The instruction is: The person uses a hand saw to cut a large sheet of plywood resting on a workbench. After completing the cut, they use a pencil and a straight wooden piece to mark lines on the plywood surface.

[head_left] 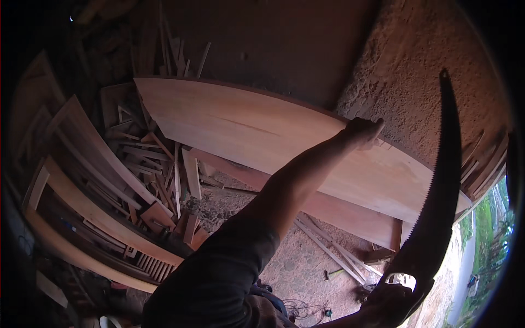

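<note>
My right hand [389, 302] is closed around the handle of a handsaw [445, 180], whose long toothed blade rises at the right, tip up. Stretched forward, my left hand [363, 133] is closed at the far edge of a long, pale wooden board [240, 117]; the fingertips are partly hidden. Small dark marks show on the board just beside that hand. The saw blade passes in front of the board's right end in this view; whether it touches the wood, I cannot tell. A second, reddish board [355, 224] lies below the pale one.
Curved wooden frames [98, 205] stand at the left, near a heap of offcuts [145, 158]. Thin wood strips [333, 249] and a hammer [333, 273] lie on the dirt floor. A rough wall [415, 82] rises behind the board. Greenery [492, 240] shows outside at right.
</note>
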A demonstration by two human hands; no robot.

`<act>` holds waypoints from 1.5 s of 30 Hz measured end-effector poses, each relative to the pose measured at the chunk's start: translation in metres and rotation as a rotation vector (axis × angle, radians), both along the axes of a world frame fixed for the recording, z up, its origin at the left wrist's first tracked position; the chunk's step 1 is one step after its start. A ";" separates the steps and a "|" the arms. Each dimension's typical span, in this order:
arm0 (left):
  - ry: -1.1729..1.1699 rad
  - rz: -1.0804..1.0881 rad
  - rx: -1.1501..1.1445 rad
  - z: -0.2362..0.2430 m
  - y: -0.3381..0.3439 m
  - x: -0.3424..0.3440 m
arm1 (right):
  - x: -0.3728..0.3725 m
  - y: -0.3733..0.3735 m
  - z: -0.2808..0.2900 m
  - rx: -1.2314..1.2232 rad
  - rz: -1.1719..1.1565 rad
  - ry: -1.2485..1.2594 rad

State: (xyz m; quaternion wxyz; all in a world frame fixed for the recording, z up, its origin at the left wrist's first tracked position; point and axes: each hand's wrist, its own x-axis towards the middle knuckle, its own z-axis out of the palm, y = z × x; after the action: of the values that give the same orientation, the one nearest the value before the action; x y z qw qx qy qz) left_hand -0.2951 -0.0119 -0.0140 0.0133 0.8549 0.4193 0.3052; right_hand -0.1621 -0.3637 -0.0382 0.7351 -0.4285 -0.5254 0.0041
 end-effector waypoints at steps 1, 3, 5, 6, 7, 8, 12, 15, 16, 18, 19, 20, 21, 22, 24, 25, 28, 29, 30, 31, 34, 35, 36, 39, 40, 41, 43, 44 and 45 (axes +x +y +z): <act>0.034 0.006 0.002 -0.002 0.005 0.003 | -0.007 -0.002 0.000 0.052 -0.048 -0.003; 0.125 0.027 -0.003 -0.005 0.013 -0.007 | -0.017 -0.008 -0.001 0.113 -0.106 -0.001; 0.236 0.038 -0.009 -0.006 0.011 -0.018 | -0.030 -0.018 -0.003 0.165 -0.144 0.045; 0.281 0.038 -0.027 -0.005 0.009 -0.031 | -0.034 -0.021 -0.004 0.182 -0.163 0.065; 0.325 0.034 -0.041 -0.004 0.008 -0.057 | -0.039 -0.024 -0.005 0.193 -0.142 0.094; 0.220 0.007 -0.011 -0.024 0.021 -0.094 | -0.047 -0.024 -0.010 0.186 -0.085 0.154; 0.234 0.118 -0.010 -0.009 -0.003 -0.188 | -0.070 -0.038 -0.016 0.181 -0.037 0.245; 0.239 0.169 0.014 -0.010 -0.009 -0.257 | -0.086 -0.051 -0.015 0.217 -0.188 0.167; 0.273 0.210 0.037 -0.008 -0.013 -0.279 | -0.091 -0.055 -0.015 0.226 -0.220 0.153; 0.278 0.257 -0.016 -0.007 -0.020 -0.319 | -0.095 -0.063 -0.018 0.238 -0.233 0.172; 0.275 0.270 -0.023 -0.011 -0.024 -0.332 | -0.095 -0.069 -0.022 0.226 -0.237 0.179; 0.282 0.307 -0.021 -0.007 -0.032 -0.350 | -0.097 -0.075 -0.026 0.218 -0.226 0.203; 0.285 0.307 -0.042 -0.008 -0.032 -0.359 | -0.095 -0.078 -0.025 0.229 -0.238 0.185; 0.290 0.325 -0.063 -0.008 -0.035 -0.372 | -0.094 -0.078 -0.024 0.238 -0.233 0.172; 0.313 0.369 -0.070 -0.005 -0.044 -0.404 | -0.094 -0.076 -0.023 0.226 -0.251 0.194; 0.314 0.386 -0.081 -0.007 -0.050 -0.416 | -0.090 -0.077 -0.022 0.215 -0.262 0.192; 0.355 0.485 -0.097 -0.006 -0.057 -0.436 | -0.064 -0.092 -0.037 0.240 -0.294 0.208; 0.330 0.476 -0.088 -0.006 -0.063 -0.442 | -0.055 -0.097 -0.044 0.223 -0.303 0.198; 0.314 0.475 -0.076 -0.001 -0.075 -0.450 | -0.048 -0.099 -0.054 0.205 -0.297 0.203; 0.287 0.458 -0.078 -0.004 -0.076 -0.451 | -0.043 -0.101 -0.059 0.206 -0.305 0.195; 0.342 0.480 -0.031 -0.012 -0.075 -0.465 | -0.031 -0.105 -0.071 0.123 -0.396 0.208; 0.303 0.462 0.081 -0.017 -0.080 -0.477 | -0.029 -0.100 -0.075 0.086 -0.415 0.213; 0.312 0.466 -0.025 -0.020 -0.080 -0.489 | -0.028 -0.102 -0.079 0.040 -0.448 0.218; 0.305 0.497 0.019 -0.017 -0.074 -0.471 | -0.025 -0.119 -0.091 -0.025 -0.472 0.274; 0.356 0.510 -0.096 -0.007 -0.073 -0.455 | -0.027 -0.122 -0.095 -0.015 -0.497 0.313; 0.335 0.438 -0.006 -0.009 -0.069 -0.467 | -0.030 -0.120 -0.102 -0.006 -0.497 0.369; 0.303 0.421 -0.038 -0.010 -0.064 -0.464 | -0.049 -0.097 -0.089 0.039 -0.594 0.348; 0.320 0.420 -0.021 -0.013 -0.064 -0.463 | -0.058 -0.084 -0.082 0.061 -0.644 0.336; 0.342 0.422 -0.003 -0.013 -0.067 -0.464 | -0.061 -0.076 -0.086 0.046 -0.570 0.323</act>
State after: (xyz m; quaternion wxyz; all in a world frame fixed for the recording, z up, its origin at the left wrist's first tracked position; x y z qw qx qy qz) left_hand -0.7591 -0.0793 -0.0267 -0.1205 0.7878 0.5847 0.1517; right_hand -0.2231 -0.4395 -0.1245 0.7901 -0.5353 -0.2608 -0.1455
